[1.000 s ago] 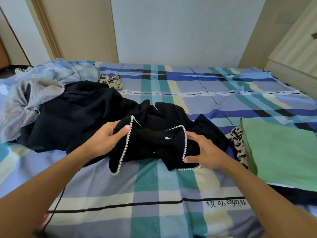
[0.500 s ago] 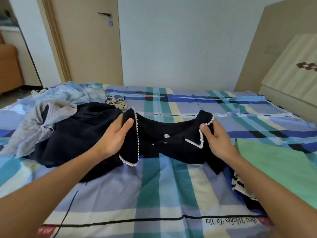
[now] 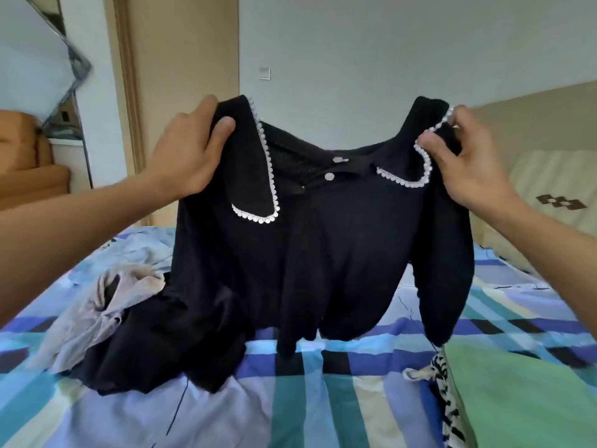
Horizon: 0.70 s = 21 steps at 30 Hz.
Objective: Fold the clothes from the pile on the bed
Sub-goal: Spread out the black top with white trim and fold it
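Observation:
A black knit top with a white pearl-trimmed collar hangs in the air in front of me, front side facing me. My left hand grips its left shoulder and my right hand pinches its right shoulder at the collar edge. Its hem and sleeves dangle just above the plaid bed sheet. The pile lies on the bed at the left: a dark garment, a grey one and a light blue one.
A folded green cloth lies on the bed at the right, with a black-and-white striped garment under its left edge. A cream pillow sits against the headboard at the right. A door stands behind on the left.
Both hands have lifted the black top off the bed and spread it by the shoulders. It now hangs upright, where before it lay bunched on the sheet.

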Each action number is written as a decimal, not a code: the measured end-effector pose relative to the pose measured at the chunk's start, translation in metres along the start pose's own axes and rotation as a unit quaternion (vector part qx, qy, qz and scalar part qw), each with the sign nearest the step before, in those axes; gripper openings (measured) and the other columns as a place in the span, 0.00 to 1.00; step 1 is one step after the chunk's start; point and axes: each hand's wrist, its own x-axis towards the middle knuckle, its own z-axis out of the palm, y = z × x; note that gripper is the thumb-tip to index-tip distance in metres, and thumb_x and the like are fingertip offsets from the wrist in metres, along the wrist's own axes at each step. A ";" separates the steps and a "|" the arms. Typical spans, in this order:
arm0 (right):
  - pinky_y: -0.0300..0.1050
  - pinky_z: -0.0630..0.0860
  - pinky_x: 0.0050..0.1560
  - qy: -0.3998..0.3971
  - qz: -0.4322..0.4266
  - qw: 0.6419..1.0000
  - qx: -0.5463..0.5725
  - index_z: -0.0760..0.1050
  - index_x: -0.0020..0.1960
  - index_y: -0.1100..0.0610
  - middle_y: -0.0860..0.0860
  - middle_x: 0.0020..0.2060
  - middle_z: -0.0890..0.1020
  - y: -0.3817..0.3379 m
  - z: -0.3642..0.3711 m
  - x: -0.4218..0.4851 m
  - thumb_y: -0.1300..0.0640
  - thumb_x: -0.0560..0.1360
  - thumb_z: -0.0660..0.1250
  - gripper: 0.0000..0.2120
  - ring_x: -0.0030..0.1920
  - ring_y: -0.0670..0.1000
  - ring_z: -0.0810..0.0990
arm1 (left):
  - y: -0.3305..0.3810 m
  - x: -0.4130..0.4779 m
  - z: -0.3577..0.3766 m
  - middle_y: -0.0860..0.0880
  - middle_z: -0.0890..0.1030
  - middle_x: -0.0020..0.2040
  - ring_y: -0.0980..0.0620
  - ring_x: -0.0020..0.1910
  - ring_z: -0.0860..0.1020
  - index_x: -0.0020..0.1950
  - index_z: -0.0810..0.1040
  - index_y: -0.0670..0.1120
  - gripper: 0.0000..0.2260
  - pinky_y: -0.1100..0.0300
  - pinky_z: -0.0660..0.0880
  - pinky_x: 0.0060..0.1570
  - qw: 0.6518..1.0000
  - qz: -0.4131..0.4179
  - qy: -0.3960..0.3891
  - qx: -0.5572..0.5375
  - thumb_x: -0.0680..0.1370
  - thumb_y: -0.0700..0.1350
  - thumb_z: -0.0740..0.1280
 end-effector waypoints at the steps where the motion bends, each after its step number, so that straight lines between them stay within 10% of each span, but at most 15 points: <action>1: 0.58 0.73 0.47 0.008 -0.022 1.000 -0.011 0.69 0.49 0.60 0.61 0.43 0.78 -0.008 -0.009 0.010 0.46 0.78 0.66 0.16 0.42 0.59 0.75 | 0.001 0.012 -0.012 0.45 0.69 0.33 0.42 0.33 0.67 0.51 0.66 0.39 0.15 0.51 0.60 0.35 1.000 0.015 0.015 0.007 0.85 0.52 0.54; 9: 0.44 0.69 0.40 0.043 -0.083 0.989 -0.117 0.72 0.50 0.58 0.58 0.40 0.77 -0.040 -0.035 0.086 0.34 0.78 0.60 0.25 0.38 0.45 0.70 | 0.004 0.090 -0.065 0.39 0.77 0.58 0.44 0.58 0.74 0.63 0.72 0.40 0.23 0.54 0.67 0.56 0.994 0.084 0.061 0.045 0.84 0.57 0.51; 15: 0.31 0.67 0.33 -0.208 0.056 0.973 -0.078 0.74 0.39 0.55 0.41 0.28 0.76 0.013 0.054 0.030 0.35 0.72 0.69 0.22 0.30 0.39 0.71 | -0.037 0.024 0.014 0.51 0.71 0.32 0.45 0.35 0.71 0.42 0.69 0.45 0.21 0.54 0.61 0.36 0.988 0.036 -0.141 0.057 0.84 0.59 0.52; 21: 0.52 0.74 0.51 -0.274 0.210 0.932 -0.110 0.70 0.56 0.58 0.56 0.42 0.80 0.079 0.162 -0.085 0.47 0.74 0.73 0.20 0.48 0.58 0.77 | -0.070 -0.088 0.126 0.41 0.72 0.65 0.40 0.64 0.69 0.69 0.68 0.44 0.25 0.47 0.65 0.65 0.863 -0.058 -0.412 0.286 0.81 0.61 0.57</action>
